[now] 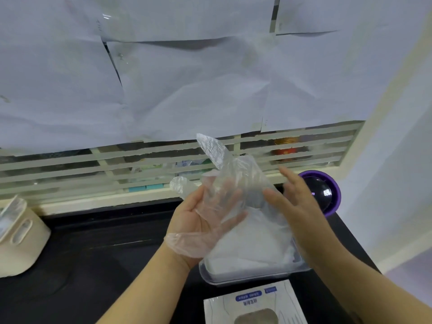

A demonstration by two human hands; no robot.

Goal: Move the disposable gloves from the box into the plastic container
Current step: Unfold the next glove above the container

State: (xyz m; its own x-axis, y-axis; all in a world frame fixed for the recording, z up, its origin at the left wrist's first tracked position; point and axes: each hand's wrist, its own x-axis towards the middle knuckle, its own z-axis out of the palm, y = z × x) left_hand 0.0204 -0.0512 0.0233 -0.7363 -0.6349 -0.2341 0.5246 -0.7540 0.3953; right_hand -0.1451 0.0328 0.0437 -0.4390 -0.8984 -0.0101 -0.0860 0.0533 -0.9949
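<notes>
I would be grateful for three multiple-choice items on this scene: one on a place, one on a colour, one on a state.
1. Relative to the plastic container, the glove box lies: A left; B nearer the camera; C behind.
2. The round object behind the right hand has a rim that is: A green; B red; C purple.
3. The plastic container is: A holding gloves; B empty; C lidded.
Answers: B, box at the bottom edge; C, purple ring; A, pale pile inside.

One head-worn, wide-angle view.
It looks forward and down, close above the left hand (198, 217) and right hand (298, 202), across the counter (93, 253) toward the papered wall (187, 78).
</notes>
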